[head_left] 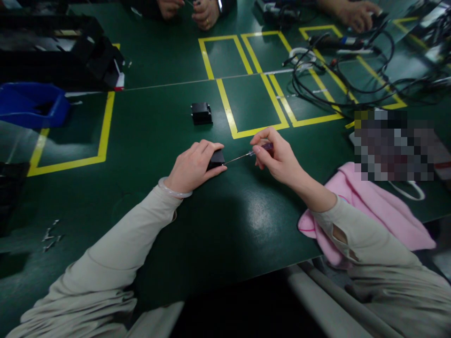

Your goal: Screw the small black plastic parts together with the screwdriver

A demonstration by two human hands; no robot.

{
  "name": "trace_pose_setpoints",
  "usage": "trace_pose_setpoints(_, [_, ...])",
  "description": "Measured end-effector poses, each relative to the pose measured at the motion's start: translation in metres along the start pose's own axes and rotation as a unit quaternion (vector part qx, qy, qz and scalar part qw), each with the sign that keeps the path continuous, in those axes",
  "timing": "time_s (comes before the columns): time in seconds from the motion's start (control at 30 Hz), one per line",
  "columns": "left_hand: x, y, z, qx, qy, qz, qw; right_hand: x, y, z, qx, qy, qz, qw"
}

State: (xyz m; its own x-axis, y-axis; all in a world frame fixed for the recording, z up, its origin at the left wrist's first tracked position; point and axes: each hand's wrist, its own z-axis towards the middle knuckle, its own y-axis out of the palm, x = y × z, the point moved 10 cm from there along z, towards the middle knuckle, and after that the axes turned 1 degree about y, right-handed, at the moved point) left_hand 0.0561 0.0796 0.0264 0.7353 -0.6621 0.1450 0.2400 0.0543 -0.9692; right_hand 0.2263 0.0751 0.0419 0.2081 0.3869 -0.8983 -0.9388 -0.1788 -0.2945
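My left hand (193, 166) is closed around a small black block (216, 158), holding it down on the green table. Between thumb and forefinger, my right hand (276, 155) grips a screwdriver (262, 149) with a dark handle. Its thin metal shaft points left, and the tip meets the block's right end near my left thumb. What the tip touches there is too small to make out. Farther back, a second black block (201, 113) with small shiny metal ends at its sides rests on the table.
Left are a blue bin (33, 105), a long black rack (52, 51) and several loose screws (51, 237). At right lie a pink cloth (373, 206) and tangled black cables (338, 89). Across the table, other people's hands (204, 13) are at work. Yellow tape (260, 131) marks rectangles.
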Motion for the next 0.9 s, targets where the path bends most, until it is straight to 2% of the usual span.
trace_pose_setpoints(0.7, [-0.0008,0.0008,0.0,-0.007,-0.005,-0.005,1.0,0.0012,-0.0009,0.0012,0.003,0.016,-0.002,1.0])
trace_pose_setpoints(0.9, [-0.0003,-0.0002,0.0004,-0.009,-0.007,-0.009,1.0,-0.0007,-0.0006,0.0013,0.0,0.001,0.002,1.0])
